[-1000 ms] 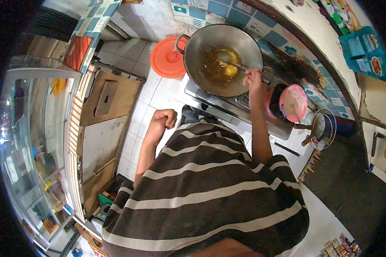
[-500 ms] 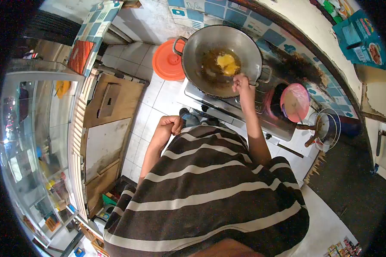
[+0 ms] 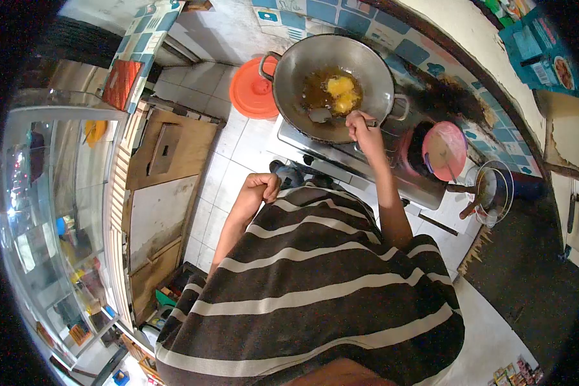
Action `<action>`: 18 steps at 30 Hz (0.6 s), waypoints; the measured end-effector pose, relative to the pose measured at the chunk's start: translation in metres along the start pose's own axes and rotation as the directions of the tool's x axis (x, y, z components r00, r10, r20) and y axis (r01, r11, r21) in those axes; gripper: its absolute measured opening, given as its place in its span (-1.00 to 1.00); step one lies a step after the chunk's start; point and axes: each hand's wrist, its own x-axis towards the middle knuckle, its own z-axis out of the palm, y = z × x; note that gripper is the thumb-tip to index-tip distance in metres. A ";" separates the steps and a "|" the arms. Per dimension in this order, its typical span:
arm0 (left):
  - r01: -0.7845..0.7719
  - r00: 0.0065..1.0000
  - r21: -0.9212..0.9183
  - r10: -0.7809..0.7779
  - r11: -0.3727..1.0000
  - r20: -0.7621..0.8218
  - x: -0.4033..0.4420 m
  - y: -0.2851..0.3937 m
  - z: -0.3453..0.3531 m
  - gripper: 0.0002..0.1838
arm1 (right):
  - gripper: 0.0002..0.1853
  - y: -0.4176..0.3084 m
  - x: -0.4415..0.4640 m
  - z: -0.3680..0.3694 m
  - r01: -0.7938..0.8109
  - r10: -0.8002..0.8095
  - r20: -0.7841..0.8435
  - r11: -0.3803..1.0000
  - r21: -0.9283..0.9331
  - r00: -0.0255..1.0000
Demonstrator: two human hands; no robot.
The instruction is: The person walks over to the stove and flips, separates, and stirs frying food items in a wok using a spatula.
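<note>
A large metal wok [image 3: 296, 96] with two loop handles stands on the stove [image 3: 418, 186]. Yellow pieces of food [image 3: 343, 94] lie in bubbling oil at its bottom. My right hand [image 3: 361, 127], over the wok's near right rim, is closed round the handle of a spatula [image 3: 320, 115]. The spatula's flat blade rests low in the wok, on the near left side of the food. In front of my striped shirt, my left hand [image 3: 262, 188] is held in a loose fist; whether anything is inside it is hidden.
Right of the wok is a pink bowl [image 3: 444, 151] of pale batter with a utensil in it. Beyond it sit wooden-handled strainers [image 3: 492, 193]. An orange lid [image 3: 251, 89] is left of the wok. A glass cabinet [image 3: 58, 238] stands far left.
The spatula blade, at the food a second ago, is now nearer the wok's front edge. My right hand has shifted left. My left hand has moved slightly right. The view has shifted a little.
</note>
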 end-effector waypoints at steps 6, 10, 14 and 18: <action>-0.026 0.999 0.048 0.028 0.999 -0.041 -0.006 0.006 -0.001 -0.76 | -0.56 -0.012 0.010 0.017 0.147 -0.144 -0.048 0.986 0.076 0.988; -0.035 0.997 0.035 0.037 0.999 -0.064 -0.008 0.001 -0.004 -0.77 | -0.59 -0.026 -0.001 0.009 0.074 -0.073 -0.057 0.997 0.006 0.996; -0.036 0.997 0.002 0.036 0.999 -0.062 -0.014 -0.005 -0.007 -0.77 | -0.63 -0.011 -0.006 0.004 0.044 -0.046 -0.012 0.994 -0.101 0.999; -0.033 0.997 0.011 0.034 0.999 -0.068 -0.016 -0.007 -0.011 -0.77 | -0.65 0.007 -0.004 0.009 -0.046 0.045 -0.009 0.997 -0.069 0.999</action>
